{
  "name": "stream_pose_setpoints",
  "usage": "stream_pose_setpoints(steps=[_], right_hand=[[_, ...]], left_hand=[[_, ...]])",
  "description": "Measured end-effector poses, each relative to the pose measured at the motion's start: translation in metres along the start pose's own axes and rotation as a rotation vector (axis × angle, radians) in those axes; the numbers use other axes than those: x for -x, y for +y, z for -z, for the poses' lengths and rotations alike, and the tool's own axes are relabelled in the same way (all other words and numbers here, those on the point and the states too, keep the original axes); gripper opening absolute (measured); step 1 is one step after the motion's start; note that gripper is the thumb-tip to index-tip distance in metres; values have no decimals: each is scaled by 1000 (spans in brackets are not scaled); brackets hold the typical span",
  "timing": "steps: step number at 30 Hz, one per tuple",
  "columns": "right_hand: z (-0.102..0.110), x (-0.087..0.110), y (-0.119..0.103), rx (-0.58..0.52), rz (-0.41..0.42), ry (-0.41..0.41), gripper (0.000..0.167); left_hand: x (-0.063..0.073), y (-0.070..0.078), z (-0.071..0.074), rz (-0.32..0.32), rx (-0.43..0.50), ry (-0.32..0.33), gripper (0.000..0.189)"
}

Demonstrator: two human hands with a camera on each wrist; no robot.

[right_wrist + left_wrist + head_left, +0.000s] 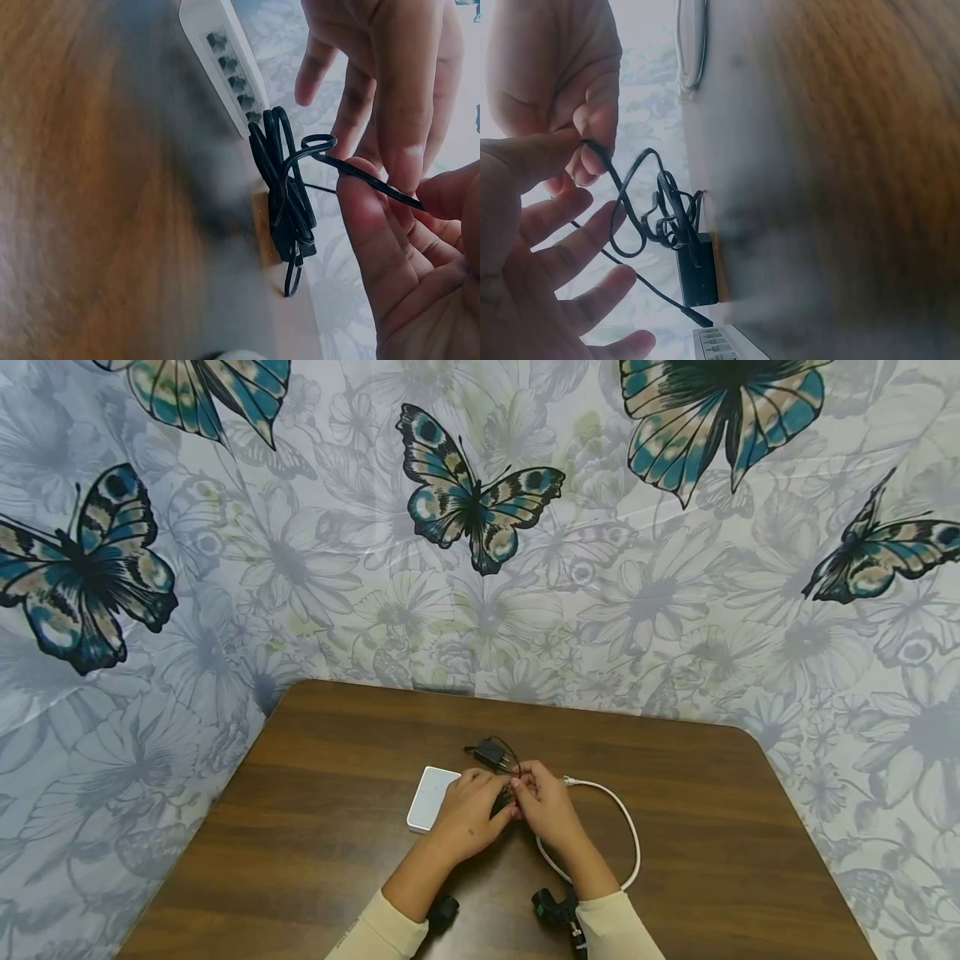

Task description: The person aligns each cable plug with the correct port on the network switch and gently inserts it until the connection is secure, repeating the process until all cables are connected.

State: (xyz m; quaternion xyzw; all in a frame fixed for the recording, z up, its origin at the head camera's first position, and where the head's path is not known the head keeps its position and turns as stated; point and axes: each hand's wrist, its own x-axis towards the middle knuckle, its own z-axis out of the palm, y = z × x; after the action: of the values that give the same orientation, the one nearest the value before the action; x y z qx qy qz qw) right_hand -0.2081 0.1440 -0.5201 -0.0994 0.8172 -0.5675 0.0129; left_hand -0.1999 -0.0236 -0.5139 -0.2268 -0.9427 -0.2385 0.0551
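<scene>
1. Black, thin and flexible: the cable [289, 202] is found between the two hands, gathered in loose loops, with one stretch running out of the bundle to the fingertips.
2. Right hand [549, 802]: thumb and forefinger are closed in a pinch on that stretch. Left hand [468, 814]: fingers are loosely spread and the thumb tip is placed at the same stretch; whether a grip is made by it cannot be told.
3. Handling, as judged: the cable is light, soft and springy, not fragile, though sharp kinks should be avoided. The loops may be snagged on one another. It is best held by fingertip pinch, close to where the strand leaves the bundle.
4. Just beyond the hands a black adapter [491, 754] with prongs is noted; it is judged the heavier, stiffer part, best taken by its body.
5. Beside the left hand, on its outer side, a white box [431, 797] with a row of ports is partly covered by that hand.
6. Beside the right hand a white cable [637, 843] is looped on the bench [315, 810] and partly hidden by the right forearm; loose strands could be caught there.
</scene>
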Motion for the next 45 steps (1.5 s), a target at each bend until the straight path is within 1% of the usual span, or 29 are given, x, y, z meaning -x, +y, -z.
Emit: stream_pose_setpoints(steps=[9,14,17,20,23,27,31,32,37,39,42,45], right_hand=[[-4,4,-4,-28,11,-7,10],[-5,5,-5,-31,16,20,8],[-7,6,-7,-13,16,51,9],[-8,8,-8,19,22,77,9],[-9,9,-9,50,41,83,10],[-9,9,-10,80,75,94,7],[-7,10,-10,73,80,109,3],[-7,10,-11,64,76,109,5],[-2,19,-43,38,39,100,11],[-2,21,-51,39,31,110,11],[-3,17,-37,9,7,134,12],[-5,12,-22,-83,-31,150,15]], left_hand=[[2,3,1,33,10,-2,33],[4,2,2,21,7,10,19],[4,2,2,8,1,15,21],[5,2,2,1,0,2,23],[6,3,1,-5,-4,-15,24],[8,4,0,-16,-3,-10,19],[8,4,0,-21,-3,-6,16],[8,4,0,-22,-6,-6,17],[8,4,-1,-28,-26,3,13],[8,5,0,-31,-29,9,11],[9,5,0,-36,-26,16,9],[9,5,-1,-42,-24,25,8]])
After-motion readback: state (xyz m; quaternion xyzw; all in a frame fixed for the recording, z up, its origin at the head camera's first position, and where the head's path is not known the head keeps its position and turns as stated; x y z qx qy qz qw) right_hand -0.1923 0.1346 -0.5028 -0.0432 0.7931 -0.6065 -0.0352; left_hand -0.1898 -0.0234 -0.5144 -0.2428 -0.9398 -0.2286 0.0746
